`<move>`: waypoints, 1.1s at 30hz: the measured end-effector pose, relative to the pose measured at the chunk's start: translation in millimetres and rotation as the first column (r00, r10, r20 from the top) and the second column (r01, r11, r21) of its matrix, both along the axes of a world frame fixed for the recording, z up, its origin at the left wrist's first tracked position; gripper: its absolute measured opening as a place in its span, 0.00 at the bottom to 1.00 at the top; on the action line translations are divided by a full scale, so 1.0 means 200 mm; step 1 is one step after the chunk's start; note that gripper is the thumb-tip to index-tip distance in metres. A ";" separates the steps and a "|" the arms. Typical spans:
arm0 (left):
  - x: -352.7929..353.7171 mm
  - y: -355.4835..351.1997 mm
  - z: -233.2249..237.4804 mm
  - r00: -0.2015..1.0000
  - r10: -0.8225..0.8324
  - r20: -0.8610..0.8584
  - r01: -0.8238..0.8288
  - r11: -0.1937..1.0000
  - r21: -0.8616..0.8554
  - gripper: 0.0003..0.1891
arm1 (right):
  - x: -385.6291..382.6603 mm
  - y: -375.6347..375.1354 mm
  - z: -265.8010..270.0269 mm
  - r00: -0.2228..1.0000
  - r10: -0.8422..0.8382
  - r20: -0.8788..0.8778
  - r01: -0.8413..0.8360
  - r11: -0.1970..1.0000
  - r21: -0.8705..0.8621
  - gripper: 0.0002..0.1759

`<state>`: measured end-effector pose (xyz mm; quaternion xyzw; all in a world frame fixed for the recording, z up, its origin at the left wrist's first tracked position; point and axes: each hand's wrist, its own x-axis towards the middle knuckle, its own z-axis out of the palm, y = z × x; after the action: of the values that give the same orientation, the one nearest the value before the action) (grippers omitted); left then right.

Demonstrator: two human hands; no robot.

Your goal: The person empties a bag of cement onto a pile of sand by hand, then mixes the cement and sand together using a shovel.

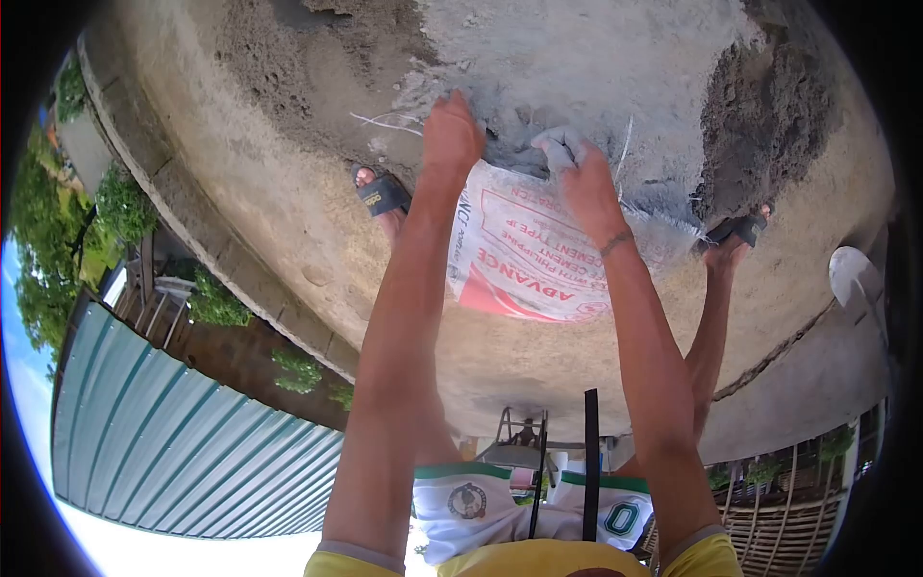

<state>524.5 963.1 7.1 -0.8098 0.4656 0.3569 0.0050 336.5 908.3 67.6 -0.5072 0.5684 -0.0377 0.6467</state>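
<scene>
A white cement bag (538, 252) with red print hangs between my forearms, its lettering upside down in the view. My left hand (454, 132) is closed in a fist at the bag's upper left corner. Grey powder coats my right hand (575, 165), its fingers curled around the bag's upper edge. Grey cement powder (577, 67) lies on the ground just beyond both hands. A loose white string (386, 123) trails beside my left fist. The bag's far side and my left fingertips are hidden.
Dark sand mix (769, 125) is heaped at the right, with more damp sand (298, 58) at the upper left. My sandalled feet (383, 195) stand wide apart on the concrete floor (317, 240). A shovel blade (854, 276) lies at the far right. A low concrete edge (240, 288) curves along the left.
</scene>
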 end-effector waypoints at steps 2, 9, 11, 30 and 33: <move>0.01 -0.04 0.11 0.997 0.066 -0.046 -0.067 0.997 -0.024 0.18 | -0.02 -0.03 0.01 0.999 -0.038 0.000 0.038 0.999 -0.012 0.09; 0.04 -0.15 0.48 0.807 0.469 -0.359 -0.534 0.839 -0.104 0.12 | -0.11 -0.18 0.09 0.922 -0.386 -0.016 0.378 0.891 0.253 0.08; 0.08 -0.12 0.44 0.717 0.528 -0.455 -0.608 0.793 -0.038 0.13 | -0.11 -0.22 0.11 0.848 -0.529 0.026 0.501 0.818 0.283 0.07; -0.52 -0.25 0.79 0.761 0.282 -0.584 -0.421 0.900 -0.115 0.15 | -0.12 -0.24 0.14 0.704 -0.687 0.184 0.546 0.687 0.480 0.12; -0.54 -0.26 0.88 0.812 0.265 -0.520 -0.409 0.894 -0.182 0.14 | -0.17 -0.27 0.17 0.636 -0.767 0.090 0.632 0.583 0.511 0.13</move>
<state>416.2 911.1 182.8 -0.7572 0.3457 0.4713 -0.2917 302.6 854.8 101.2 -0.0685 0.6105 -0.2418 0.7511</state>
